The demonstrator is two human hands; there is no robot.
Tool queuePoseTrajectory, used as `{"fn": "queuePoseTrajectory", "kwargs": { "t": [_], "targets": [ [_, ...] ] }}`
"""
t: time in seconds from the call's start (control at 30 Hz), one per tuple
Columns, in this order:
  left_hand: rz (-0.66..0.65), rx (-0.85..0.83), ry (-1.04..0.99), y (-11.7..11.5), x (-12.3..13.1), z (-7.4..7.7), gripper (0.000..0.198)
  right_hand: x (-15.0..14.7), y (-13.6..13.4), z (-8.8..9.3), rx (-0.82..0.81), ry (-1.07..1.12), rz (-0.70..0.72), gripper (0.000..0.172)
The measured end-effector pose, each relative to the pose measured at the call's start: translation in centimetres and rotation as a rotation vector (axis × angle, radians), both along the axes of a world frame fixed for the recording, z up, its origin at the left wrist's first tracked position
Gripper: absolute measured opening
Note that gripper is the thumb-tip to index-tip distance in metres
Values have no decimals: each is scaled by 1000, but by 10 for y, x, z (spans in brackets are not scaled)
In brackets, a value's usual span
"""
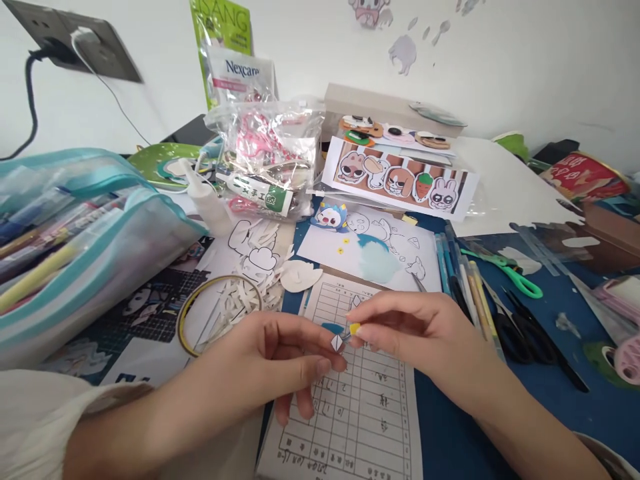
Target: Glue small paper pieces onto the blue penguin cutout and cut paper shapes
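Note:
My left hand (280,353) is half curled, with a small white paper diamond (337,343) at its index fingertip. A fold or drawn line crosses the diamond. Opposite it, my right hand (415,327) pinches a small yellow piece (355,329) between thumb and fingertips. A little blue piece (333,328) shows behind the left fingertips; what holds it is unclear. Both hands are above a printed form (360,427) with handwriting. Beyond them lies a drawing sheet (320,250) with a blue cartoon character and outlined shapes.
A tape roll (184,313) lies by white paper scraps (235,303) at left. The pen pouch (100,233) and a white glue bottle (203,200) stand behind. Markers (475,293), black scissors (520,327) and green-handled scissors (520,277) lie at right. Plastic bags (275,147) stand at the back.

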State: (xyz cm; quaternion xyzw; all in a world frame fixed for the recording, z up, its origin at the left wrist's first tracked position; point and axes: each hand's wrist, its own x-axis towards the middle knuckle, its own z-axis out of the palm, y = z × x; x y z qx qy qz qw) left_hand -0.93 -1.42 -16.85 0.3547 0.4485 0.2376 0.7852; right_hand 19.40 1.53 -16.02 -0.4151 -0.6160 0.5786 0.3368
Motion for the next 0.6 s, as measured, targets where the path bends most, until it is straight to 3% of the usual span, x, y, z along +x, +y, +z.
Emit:
{"fn": "queuePoseTrajectory", "kwargs": {
  "t": [0.17, 0.37, 0.6],
  "targets": [
    [49, 27, -35, 0, 0, -1, 9, -1, 2, -7, -179, 89, 3, 12],
    [58, 38, -53, 1, 0, -4, 7, -3, 0, -2, -353, 118, 2, 8],
    [70, 32, -67, 1, -1, -3, 9, -5, -1, 1, -382, 117, 26, 16]
  ]
}}
